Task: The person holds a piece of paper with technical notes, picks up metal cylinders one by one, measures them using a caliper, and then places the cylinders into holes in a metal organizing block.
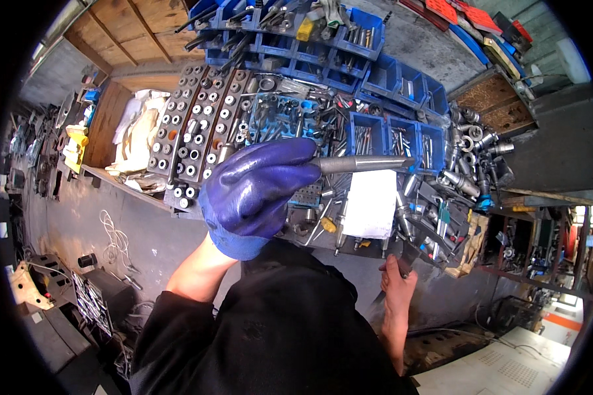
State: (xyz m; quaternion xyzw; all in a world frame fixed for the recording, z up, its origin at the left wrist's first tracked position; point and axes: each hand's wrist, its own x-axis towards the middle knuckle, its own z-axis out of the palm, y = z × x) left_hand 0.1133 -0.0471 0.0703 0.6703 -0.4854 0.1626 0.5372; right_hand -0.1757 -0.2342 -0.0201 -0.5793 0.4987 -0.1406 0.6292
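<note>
My left hand (257, 187), in a purple coated glove with a blue cuff, is closed around one end of a round grey steel bar (362, 164). The bar points right, held level above the bench, and its far end narrows to a slanted tip. Under it lies a white sheet of paper (370, 204) among loose tools. My right hand (399, 284) is bare and lower, near the bench's front edge. Its fingers are closed on a dark flat piece (409, 257), whose kind I cannot make out.
Blue bins (366, 135) of drills and cutters stand behind. At the left, wooden racks (197, 125) hold rows of round collets beside a wooden tray with cloths (141, 131). Metal tool holders (468, 181) pile up at the right. A white cord (115, 240) hangs at the left.
</note>
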